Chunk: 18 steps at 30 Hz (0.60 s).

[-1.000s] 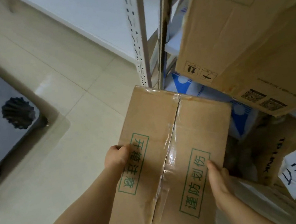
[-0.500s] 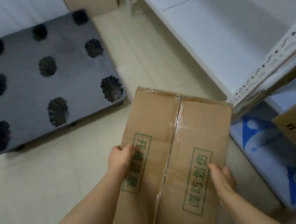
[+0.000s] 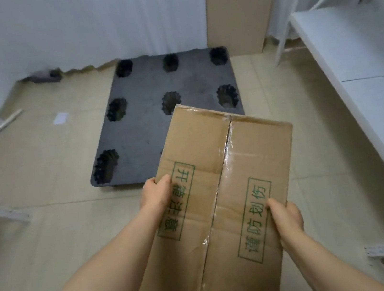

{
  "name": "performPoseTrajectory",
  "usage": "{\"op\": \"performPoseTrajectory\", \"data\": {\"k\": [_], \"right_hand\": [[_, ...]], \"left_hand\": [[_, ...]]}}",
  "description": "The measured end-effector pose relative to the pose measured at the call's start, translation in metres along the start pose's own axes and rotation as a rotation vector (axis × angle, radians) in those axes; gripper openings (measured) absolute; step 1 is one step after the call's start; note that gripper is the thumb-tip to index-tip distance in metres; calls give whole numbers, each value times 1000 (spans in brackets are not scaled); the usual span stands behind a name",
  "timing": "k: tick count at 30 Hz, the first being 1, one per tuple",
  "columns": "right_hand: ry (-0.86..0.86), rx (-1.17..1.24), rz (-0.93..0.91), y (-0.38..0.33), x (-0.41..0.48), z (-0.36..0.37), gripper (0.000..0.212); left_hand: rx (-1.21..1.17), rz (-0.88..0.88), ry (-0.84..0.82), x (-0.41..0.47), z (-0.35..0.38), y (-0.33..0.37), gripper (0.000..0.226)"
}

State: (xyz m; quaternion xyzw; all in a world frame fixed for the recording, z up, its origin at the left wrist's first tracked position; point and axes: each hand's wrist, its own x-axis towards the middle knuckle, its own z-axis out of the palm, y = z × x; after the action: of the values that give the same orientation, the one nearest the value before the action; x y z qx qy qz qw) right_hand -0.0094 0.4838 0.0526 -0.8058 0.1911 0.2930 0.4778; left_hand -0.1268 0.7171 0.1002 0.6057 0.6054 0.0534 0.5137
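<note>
As my left hand [image 3: 156, 193] and right hand [image 3: 286, 216] grip the brown cardboard box [image 3: 213, 157], I should carry it level toward the dark plastic pallet [image 3: 151, 116].

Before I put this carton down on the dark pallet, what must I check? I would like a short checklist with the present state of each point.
1. Left hand grips the left edge of the cardboard box: ok.
2. Right hand grips the right edge: ok.
3. Clear tape holds the top seam closed: ok, though wrinkled.
4. Pallet lies flat on the floor ahead: ok.
5. Pallet corner behind the box: cannot tell.
6. Underside of the box: cannot tell.
</note>
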Motion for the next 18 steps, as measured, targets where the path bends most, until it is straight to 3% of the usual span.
{"op": "performPoseTrajectory", "data": {"k": [6, 8, 11, 14, 18], "right_hand": [[-165, -29, -79, -81, 21, 94, 55], [-210, -32, -92, -105, 34, 124, 56], [-277, -81, -75, -143, 58, 172, 76], [-274, -141, -86, -183, 66, 212, 56], [-262, -227, -107, -229, 83, 263, 45]], "left_hand": [[-20, -7, 143, 73, -68, 48, 36], [-5, -12, 177, 99, -86, 61, 45], [-52, -71, 248, 147, -105, 81, 53], [-54, -104, 270, 189, -119, 104, 20], [-84, -115, 280, 248, -138, 125, 21]]}}
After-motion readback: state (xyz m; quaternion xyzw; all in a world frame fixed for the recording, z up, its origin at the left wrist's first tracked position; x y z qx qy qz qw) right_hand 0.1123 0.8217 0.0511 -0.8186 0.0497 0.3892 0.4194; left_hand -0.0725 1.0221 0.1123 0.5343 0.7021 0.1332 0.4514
